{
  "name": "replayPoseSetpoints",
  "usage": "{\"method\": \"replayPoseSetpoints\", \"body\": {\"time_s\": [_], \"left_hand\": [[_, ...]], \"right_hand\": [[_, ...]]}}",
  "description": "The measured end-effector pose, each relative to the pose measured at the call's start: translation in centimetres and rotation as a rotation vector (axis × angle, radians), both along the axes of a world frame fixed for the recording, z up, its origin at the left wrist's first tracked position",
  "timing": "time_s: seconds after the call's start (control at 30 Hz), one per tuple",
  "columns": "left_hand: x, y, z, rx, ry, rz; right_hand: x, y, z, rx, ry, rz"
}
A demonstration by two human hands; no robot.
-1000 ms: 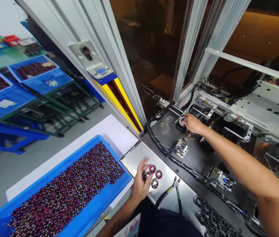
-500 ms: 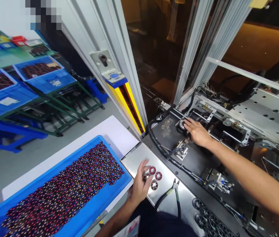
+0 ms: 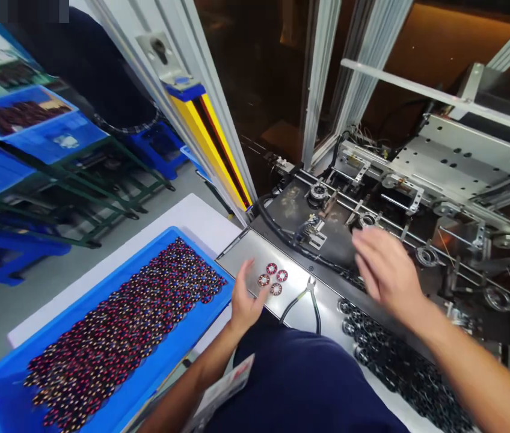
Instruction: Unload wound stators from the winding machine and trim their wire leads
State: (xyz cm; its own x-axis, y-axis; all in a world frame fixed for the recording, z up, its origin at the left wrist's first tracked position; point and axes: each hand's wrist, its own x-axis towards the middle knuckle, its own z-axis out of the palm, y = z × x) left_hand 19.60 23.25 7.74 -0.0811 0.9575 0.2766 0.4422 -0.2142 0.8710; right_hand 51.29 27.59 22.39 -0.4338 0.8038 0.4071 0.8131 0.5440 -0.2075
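My left hand (image 3: 243, 296) rests on the steel plate (image 3: 237, 260) with its fingers apart, just left of several small red wound stators (image 3: 272, 279) lying there. It holds nothing. My right hand (image 3: 384, 269) hovers in the air over the black machine bed (image 3: 295, 210), fingers stretched out and empty, slightly blurred by motion. A round stator sits in the machine's fixture (image 3: 318, 192) at the back, away from both hands.
A blue tray (image 3: 147, 385) packed with red and blue stators lies on a white table at the left. Black-handled cutters (image 3: 307, 297) lie on the plate. Dark rings (image 3: 385, 361) fill a tray at the right. Blue bins (image 3: 43, 129) on green racks stand behind.
My right hand has let go of the part in the fixture and pulled back toward me, opening. My left hand has slid slightly left of the stators. The camera has tilted.
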Motion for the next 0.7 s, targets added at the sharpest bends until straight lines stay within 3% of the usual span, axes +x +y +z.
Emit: {"method": "replayPoseSetpoints", "body": {"time_s": [0.07, 0.13, 0.23, 0.33, 0.47, 0.7], "left_hand": [[0.4, -0.9, 1.4, 0.025, 0.003, -0.04], [1.4, -1.7, 2.8, 0.034, 0.006, -0.125], [3.7, -2.6, 4.1, 0.015, 0.001, -0.286], [6.1, -3.4, 4.2, -0.055, -0.017, -0.432], [7.7, -4.2, 3.6, -0.197, -0.051, -0.604], [7.4, -4.5, 2.7, -0.527, -0.207, -0.6]], "right_hand": [[0.3, -6.8, -2.8, -0.032, 0.006, -0.024], [0.5, -11.8, -6.5, -0.079, -0.033, -0.066], [0.5, -15.7, -11.1, -0.109, -0.086, -0.15], [0.1, -16.9, -13.4, -0.128, -0.129, -0.165], [-0.1, -16.8, -14.2, -0.14, -0.149, -0.073], [-0.5, -14.5, -14.1, -0.105, -0.05, 0.105]]}}
